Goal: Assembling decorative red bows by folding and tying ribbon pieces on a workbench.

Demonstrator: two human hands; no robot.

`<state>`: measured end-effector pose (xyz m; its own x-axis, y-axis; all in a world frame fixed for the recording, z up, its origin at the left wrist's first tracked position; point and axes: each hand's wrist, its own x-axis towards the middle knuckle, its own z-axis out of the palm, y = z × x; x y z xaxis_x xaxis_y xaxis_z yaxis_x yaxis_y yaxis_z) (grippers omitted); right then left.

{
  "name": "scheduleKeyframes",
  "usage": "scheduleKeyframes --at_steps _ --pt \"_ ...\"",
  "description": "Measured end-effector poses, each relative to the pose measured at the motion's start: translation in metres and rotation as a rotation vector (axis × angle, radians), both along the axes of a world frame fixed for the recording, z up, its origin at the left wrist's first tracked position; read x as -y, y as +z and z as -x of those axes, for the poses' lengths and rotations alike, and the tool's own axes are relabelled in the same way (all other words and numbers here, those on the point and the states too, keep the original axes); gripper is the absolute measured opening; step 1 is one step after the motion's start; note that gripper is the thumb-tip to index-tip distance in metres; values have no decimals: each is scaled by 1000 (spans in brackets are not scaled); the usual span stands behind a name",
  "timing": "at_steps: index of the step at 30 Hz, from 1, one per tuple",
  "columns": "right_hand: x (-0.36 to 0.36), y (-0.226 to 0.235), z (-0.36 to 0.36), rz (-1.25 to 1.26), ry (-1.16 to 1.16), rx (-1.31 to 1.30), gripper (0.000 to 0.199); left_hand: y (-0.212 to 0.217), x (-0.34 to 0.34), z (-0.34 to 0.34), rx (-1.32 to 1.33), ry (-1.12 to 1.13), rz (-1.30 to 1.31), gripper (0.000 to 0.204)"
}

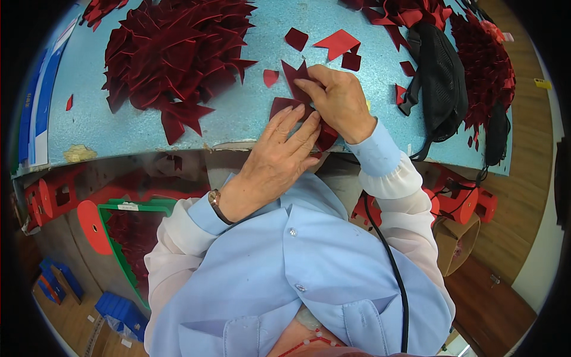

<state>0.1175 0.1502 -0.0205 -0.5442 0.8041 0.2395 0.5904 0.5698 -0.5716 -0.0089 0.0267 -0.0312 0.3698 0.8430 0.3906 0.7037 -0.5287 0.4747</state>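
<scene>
Red cutouts sit stacked under both hands at the counter's near edge, dark red, pointed shapes. Left hand lies flat on the stack, fingers spread and stretched forward, pressing down; wristwatch on that wrist. Right hand curls over the top of the stack, fingers bent, pinching a piece between thumb and fingertips; exact grip hidden by the knuckles. Most of the stack is covered by the two hands, only points and a lower corner show, so piece count can't be told.

Up-left of the hands: big pile of the same red pieces, edges cut off by the frame top. Just above the right hand: loose scraps, a few brighter red. Right of the right hand: black mesh bag with strap, and past it another red heap, partly hidden by the bag. Counter top is light blue, edge worn.

Below the left hand, under the counter: green-rimmed bin with red pieces inside, half hidden by the sleeve. Black cable runs down the blue shirt. Rim areas are bent and dark, hard to read.
</scene>
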Motion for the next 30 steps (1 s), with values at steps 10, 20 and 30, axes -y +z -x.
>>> scheduleKeyframes --at_steps 10,20,30 --pt "-10 -1 -18 -369 -187 44 16 8 4 -8 -67 13 -32 52" --pt "48 36 -68 193 -233 -448 16 17 -5 -6 -106 70 -169 47" --pt "28 -8 -37 -46 -6 23 20 1 -14 -8 -66 -17 -89 47"
